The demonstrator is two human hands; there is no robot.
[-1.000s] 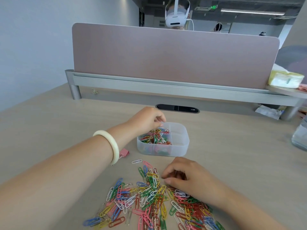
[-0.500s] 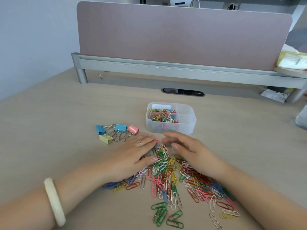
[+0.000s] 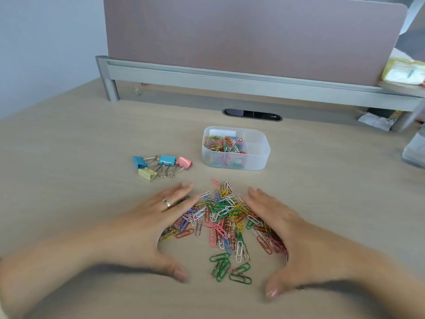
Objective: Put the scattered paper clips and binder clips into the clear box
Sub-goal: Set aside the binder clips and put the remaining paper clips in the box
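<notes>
A heap of coloured paper clips (image 3: pixel 224 217) lies on the desk between my hands. My left hand (image 3: pixel 151 224) lies flat on the heap's left side, fingers spread, a ring on one finger. My right hand (image 3: pixel 282 231) lies flat on the right side, fingers together, thumb out. Both cover some clips and grip nothing. Beyond the heap stands the clear box (image 3: pixel 258 157); its left compartment holds several paper clips, its right one looks bare. Several binder clips (image 3: pixel 162 165), blue, yellow and pink, lie left of the box.
A pink divider panel (image 3: pixel 248 35) on a grey rail (image 3: pixel 230 81) closes the desk's far side, with a cable slot (image 3: pixel 251 114) in front of it. A clear object (image 3: pixel 415 150) sits at the right edge, and packets lie on a shelf at the back right.
My left hand left the box and came down onto the heap. Both hands then spread apart to the heap's sides. The camera tilted downward.
</notes>
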